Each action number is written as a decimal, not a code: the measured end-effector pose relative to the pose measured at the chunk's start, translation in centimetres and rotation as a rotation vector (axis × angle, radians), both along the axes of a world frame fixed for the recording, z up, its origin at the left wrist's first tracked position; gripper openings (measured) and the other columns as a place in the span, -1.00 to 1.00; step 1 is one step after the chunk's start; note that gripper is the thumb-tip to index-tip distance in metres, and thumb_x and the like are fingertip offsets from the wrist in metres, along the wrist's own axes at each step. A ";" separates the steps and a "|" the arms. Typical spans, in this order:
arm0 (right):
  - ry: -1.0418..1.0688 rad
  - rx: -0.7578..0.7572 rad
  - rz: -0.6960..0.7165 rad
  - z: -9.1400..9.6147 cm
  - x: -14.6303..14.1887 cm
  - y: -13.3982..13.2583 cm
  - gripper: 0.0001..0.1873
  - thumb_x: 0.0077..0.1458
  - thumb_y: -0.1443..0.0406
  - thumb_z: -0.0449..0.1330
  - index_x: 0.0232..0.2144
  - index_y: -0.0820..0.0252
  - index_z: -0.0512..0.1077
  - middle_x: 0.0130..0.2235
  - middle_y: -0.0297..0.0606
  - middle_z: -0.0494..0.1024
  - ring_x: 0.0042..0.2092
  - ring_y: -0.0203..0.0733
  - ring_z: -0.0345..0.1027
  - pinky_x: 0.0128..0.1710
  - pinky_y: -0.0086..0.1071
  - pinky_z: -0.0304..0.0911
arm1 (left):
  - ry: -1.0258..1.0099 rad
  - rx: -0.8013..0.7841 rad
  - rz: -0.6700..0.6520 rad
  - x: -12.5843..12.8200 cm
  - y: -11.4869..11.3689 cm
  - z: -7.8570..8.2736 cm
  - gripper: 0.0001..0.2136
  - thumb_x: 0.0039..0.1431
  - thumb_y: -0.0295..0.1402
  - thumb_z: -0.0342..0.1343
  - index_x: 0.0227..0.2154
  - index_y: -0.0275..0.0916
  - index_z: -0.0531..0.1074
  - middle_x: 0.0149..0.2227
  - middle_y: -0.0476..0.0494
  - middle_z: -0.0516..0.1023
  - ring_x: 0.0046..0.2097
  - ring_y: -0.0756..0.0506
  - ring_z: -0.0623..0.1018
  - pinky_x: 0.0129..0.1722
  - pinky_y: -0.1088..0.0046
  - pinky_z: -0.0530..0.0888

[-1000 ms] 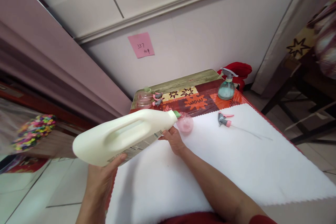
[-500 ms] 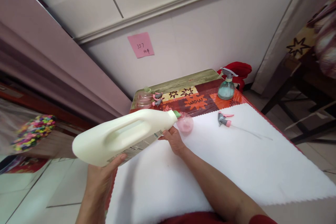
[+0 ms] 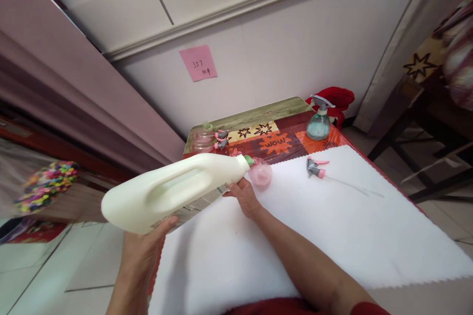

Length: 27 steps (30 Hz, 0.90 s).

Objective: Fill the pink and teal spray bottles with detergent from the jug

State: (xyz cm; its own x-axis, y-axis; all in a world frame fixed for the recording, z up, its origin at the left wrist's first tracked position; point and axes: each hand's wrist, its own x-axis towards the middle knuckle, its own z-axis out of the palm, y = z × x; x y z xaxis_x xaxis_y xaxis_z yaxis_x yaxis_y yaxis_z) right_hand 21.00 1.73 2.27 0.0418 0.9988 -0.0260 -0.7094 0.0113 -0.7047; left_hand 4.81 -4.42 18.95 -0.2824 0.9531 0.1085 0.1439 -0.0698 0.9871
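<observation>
A large pale cream detergent jug is tilted, its green spout pointing at a small round pink-tinted bottle. The bottle's mouth is hidden behind the spout. My left hand is closed around the jug's lower body, thumb on the printed label. Near the jug's neck, my right hand supports it from underneath, some of its fingers out of sight. A grey and pink spray head with a long thin tube lies on the white mat to the right of the pink bottle.
The fluffy white mat covers most of the table. Two pink spray bottles lie at the back left. A teal spray bottle stands at the back right. Behind is a wall with a pink note; a dark stool is at right.
</observation>
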 end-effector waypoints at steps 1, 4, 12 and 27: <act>-0.001 -0.003 0.001 0.0 0.0 0.0 -0.48 -0.09 0.04 0.42 -0.10 0.14 0.51 -0.13 -0.20 0.65 -0.12 -0.05 0.54 -0.22 -0.17 0.54 | 0.000 0.000 0.010 0.0 0.0 0.0 -0.35 -0.26 -0.38 0.49 0.02 -0.21 0.51 0.02 -0.18 0.65 0.12 -0.31 0.56 0.11 0.23 0.51; -0.007 -0.009 0.002 0.1 0.1 0.0 -0.47 -0.11 0.03 0.43 -0.11 0.15 0.50 -0.13 -0.19 0.65 -0.12 -0.04 0.54 -0.21 -0.15 0.54 | -0.002 0.001 0.023 0.1 0.0 0.0 -0.35 -0.29 -0.37 0.50 -0.01 -0.22 0.52 0.03 -0.21 0.64 0.14 -0.34 0.55 0.12 0.18 0.51; 0.007 0.007 0.002 0.2 0.1 -0.1 -0.46 -0.11 0.03 0.43 -0.11 0.15 0.50 -0.12 -0.20 0.65 -0.11 -0.03 0.55 -0.22 -0.15 0.53 | 0.016 -0.008 0.011 -0.1 0.1 -0.1 -0.32 -0.26 -0.37 0.49 0.06 -0.20 0.49 -0.04 -0.17 0.66 0.18 -0.34 0.51 0.23 0.09 0.41; -0.001 0.007 0.008 -0.1 0.0 0.0 -0.48 -0.08 0.03 0.42 -0.11 0.15 0.50 -0.12 -0.19 0.65 -0.11 -0.03 0.55 -0.20 -0.13 0.54 | 0.006 -0.024 0.032 0.0 0.0 0.1 -0.35 -0.27 -0.37 0.49 0.02 -0.21 0.52 -0.02 -0.18 0.66 0.12 -0.32 0.56 0.11 0.20 0.51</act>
State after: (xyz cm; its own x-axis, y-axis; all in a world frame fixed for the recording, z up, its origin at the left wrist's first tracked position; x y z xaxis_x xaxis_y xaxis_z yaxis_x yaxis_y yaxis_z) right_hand 20.95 1.76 2.16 0.0341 0.9992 -0.0193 -0.7087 0.0105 -0.7054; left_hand 4.76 -4.46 19.00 -0.3120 0.9461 0.0874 0.1517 -0.0412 0.9876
